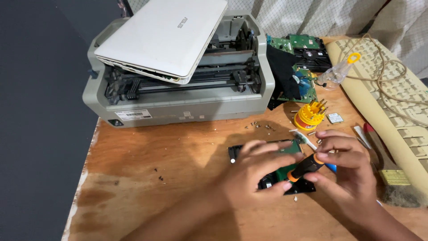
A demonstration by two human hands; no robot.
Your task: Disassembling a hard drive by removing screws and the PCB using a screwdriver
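Right hand (345, 167) pinches the black-and-orange screwdriver (305, 167) by its handle; left hand (254, 172) presses flat on the hard drive (276, 178), midway along the table's (147, 169) near edge. Advise keeping the driver upright, pressure steady, loose screws (261, 126) well apart.

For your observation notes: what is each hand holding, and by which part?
The right hand grips a screwdriver by its black-and-orange handle. The left hand rests on a hard drive, steadying it.
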